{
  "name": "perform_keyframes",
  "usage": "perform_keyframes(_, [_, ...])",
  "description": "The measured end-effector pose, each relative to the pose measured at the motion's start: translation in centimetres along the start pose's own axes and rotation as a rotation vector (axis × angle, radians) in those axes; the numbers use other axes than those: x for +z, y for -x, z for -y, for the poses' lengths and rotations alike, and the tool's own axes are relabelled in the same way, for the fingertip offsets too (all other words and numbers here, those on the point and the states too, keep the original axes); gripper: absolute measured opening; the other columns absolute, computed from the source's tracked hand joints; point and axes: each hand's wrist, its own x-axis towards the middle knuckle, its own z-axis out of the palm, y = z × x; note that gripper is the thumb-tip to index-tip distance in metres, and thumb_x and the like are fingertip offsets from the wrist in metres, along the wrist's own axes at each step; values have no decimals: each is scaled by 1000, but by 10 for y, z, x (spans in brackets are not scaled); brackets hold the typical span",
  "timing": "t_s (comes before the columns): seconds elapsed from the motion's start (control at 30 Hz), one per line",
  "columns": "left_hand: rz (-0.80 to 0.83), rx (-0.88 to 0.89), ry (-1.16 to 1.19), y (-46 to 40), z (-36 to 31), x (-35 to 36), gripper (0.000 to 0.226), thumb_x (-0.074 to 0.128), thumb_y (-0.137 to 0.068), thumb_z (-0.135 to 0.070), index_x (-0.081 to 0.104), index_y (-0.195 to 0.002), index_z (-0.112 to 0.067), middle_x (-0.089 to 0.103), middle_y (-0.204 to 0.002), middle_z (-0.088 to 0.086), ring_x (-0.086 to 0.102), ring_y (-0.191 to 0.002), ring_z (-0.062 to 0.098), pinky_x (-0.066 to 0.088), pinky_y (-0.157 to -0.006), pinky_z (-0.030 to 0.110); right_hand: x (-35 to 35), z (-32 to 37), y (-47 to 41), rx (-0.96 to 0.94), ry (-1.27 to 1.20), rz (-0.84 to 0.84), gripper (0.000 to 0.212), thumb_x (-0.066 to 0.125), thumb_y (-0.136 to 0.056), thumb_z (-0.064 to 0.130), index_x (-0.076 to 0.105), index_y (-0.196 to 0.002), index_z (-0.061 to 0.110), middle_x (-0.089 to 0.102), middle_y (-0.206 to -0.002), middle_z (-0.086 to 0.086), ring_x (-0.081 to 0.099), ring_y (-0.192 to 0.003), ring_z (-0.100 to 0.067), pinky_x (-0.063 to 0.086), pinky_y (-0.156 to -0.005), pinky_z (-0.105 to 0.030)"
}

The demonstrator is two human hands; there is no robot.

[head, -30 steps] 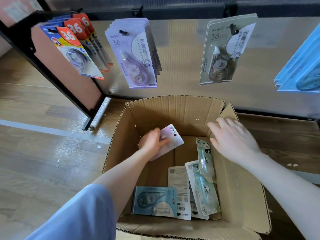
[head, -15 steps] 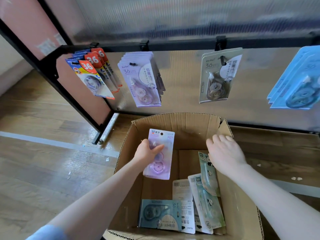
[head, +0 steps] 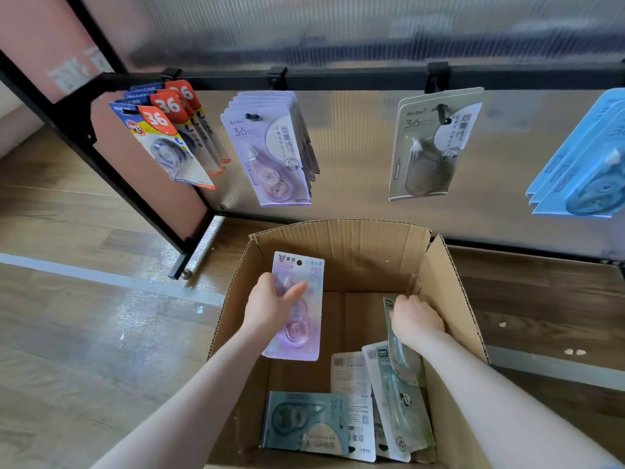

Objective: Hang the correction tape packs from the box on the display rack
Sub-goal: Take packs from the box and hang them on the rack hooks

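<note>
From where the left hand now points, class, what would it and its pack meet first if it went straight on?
Probably the cardboard box's far wall. The left hand holds the purple pack top-forward toward it; the hanging lilac packs sit higher. Depth is unclear.

Bright soft daylight, glare on the floor point(head: 111, 319), wide-angle bending at edges, slight motion blur

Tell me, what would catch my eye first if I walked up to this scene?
Probably the left hand gripping a lilac correction tape pack above the open cardboard box. Behind it, the black display rack carries hanging bunches: red-and-blue packs at the left, purple ones beside them. The right hand reaches into the box onto a green pack.
</note>
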Motion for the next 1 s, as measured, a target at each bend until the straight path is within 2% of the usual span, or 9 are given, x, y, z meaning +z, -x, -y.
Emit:
perform_keyframes(0.13, [5,-9,-29,-5,8,2,35,66,-87,-36,39,-78,-16,56,-81,0,55,-71,13,43,-58,26,2,2,-2,76,-89,117,33,36,-99,16,41,-130,4,48,-130,-16,50,-119,-32,44,-90,-38])
perform_keyframes(0.23, [19,1,-63,-8,10,2,34,66,-88,-36,39,-78,-17,53,-78,-2,51,-67,9,37,-55,22,-2,9,-3,96,-141,119,33,35,-99,15,41,-129,2,50,-129,-18,51,-118,-34,44,-91,-39])
perform_keyframes(0.3, [24,3,-57,-12,13,1,33,67,-87,-36,41,-79,-17,56,-82,0,55,-71,12,42,-59,24,0,13,-4,107,-167,99,33,36,-99,15,42,-128,0,51,-128,-19,53,-116,-35,45,-89,-38])
perform_keyframes(0.4, [34,-24,-20,-17,18,1,31,68,-86,-36,48,-89,-13,63,-93,3,63,-86,19,54,-75,38,10,16,-5,156,-286,103,35,35,-101,14,41,-132,-2,52,-131,-18,53,-117,-33,44,-84,-31])
perform_keyframes(0.47, [49,-34,7,-19,21,0,30,69,-85,-35,50,-94,-13,64,-96,4,65,-88,20,55,-81,42,17,18,-4,180,-384,23,38,35,-102,17,42,-135,1,50,-136,-17,52,-119,-32,44,-88,-31])
perform_keyframes(0.6, [65,-41,42,-24,26,-3,32,69,-85,-33,53,-102,-11,67,-101,5,66,-90,20,55,-84,42,18,26,-4,209,-571,-116,45,54,-95,30,51,-130,3,57,-125,-19,57,-110,-35,49,-89,-38])
perform_keyframes(0.73, [80,-62,51,-28,32,-2,35,69,-85,-34,54,-106,-10,67,-103,6,67,-92,20,55,-84,42,18,31,-7,230,-620,-23,55,71,-83,32,52,-124,2,58,-121,-18,59,-105,-33,47,-79,-32])
perform_keyframes(0.9, [75,-46,26,-31,34,1,32,67,-88,-30,50,-105,-9,63,-105,4,62,-91,16,48,-64,20,14,28,-11,291,-679,77,73,80,-73,26,43,-130,-1,57,-123,-17,58,-108,-32,48,-82,-36])
perform_keyframes(1.0, [84,-42,20,-33,37,3,34,66,-88,-31,50,-107,-9,64,-109,6,64,-94,18,48,-64,19,13,26,-11,339,-709,198,76,83,-70,26,41,-128,1,58,-117,-15,58,-96,-26,47,-76,-32])
